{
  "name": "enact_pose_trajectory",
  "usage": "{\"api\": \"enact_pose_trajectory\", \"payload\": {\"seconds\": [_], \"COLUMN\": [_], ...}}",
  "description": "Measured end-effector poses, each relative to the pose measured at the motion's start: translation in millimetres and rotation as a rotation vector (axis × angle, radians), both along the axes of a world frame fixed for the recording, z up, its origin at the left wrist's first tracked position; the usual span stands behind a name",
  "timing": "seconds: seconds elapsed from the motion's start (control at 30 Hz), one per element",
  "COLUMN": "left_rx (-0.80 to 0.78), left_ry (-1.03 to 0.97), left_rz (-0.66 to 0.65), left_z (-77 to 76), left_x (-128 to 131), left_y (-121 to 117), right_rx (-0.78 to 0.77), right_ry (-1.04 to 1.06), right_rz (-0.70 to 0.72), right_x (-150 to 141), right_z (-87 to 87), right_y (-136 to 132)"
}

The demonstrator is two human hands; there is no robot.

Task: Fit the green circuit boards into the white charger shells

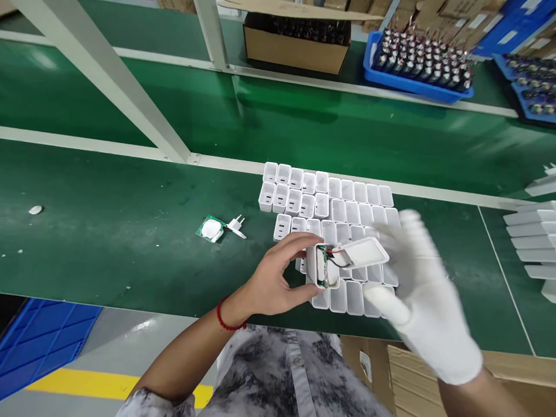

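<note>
My left hand (278, 281), bare with a red cord at the wrist, is closed around a white charger housing (322, 267) with a green circuit board inside. Red and black wires run from it to a white lid (364, 252) that hangs open to the right. My right hand (423, 289) wears a white glove and hovers just right of the lid, fingers spread, blurred by motion, holding nothing. Both hands are above a block of several empty white housings (330, 202) standing in rows on the green belt (108, 231).
A loose circuit board with a white pad (211, 229) and a white plug part (237, 226) lie left of the housings. White frame bars (99, 75) cross the belt. A cardboard box (295, 43) and blue trays of parts (417, 63) stand behind. White pieces (532, 243) lie stacked at right.
</note>
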State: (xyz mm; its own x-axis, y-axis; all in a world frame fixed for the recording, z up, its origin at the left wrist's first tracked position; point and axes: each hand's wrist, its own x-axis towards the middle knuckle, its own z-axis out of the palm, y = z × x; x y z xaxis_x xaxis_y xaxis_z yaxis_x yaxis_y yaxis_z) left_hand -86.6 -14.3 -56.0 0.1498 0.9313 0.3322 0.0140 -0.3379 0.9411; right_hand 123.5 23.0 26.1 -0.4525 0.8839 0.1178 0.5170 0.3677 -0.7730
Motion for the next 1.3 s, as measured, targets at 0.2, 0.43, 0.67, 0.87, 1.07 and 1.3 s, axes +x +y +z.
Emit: {"api": "enact_pose_trajectory", "payload": {"seconds": [0.2, 0.43, 0.67, 0.87, 1.07, 1.3], "left_rx": [0.122, 0.158, 0.151, 0.02, -0.004, 0.067], "left_ry": [0.077, 0.126, 0.246, 0.491, 0.161, -0.126], "left_rz": [0.027, 0.112, 0.018, -0.03, 0.114, 0.152], "left_z": [9.0, 7.9, 18.6, 55.1, 54.5, 26.9], "left_x": [5.6, 11.9, -4.2, 0.5, 4.5, 1.6], "left_y": [-2.0, -5.8, 1.1, 15.6, 15.9, -5.5], "right_rx": [-0.346, -0.44, -0.558, -0.552, -0.655, -0.829], "right_ry": [0.183, 0.35, 0.316, 0.301, 0.282, 0.514], "right_rz": [-0.047, -0.12, -0.118, -0.033, 0.066, 0.02], "right_x": [-24.4, -35.4, -35.7, -38.9, -27.9, -18.3], "right_z": [-26.3, -27.5, -31.6, -36.0, -28.1, -38.1], "right_y": [-19.8, -16.1, -13.7, -3.2, 0.8, -6.3]}}
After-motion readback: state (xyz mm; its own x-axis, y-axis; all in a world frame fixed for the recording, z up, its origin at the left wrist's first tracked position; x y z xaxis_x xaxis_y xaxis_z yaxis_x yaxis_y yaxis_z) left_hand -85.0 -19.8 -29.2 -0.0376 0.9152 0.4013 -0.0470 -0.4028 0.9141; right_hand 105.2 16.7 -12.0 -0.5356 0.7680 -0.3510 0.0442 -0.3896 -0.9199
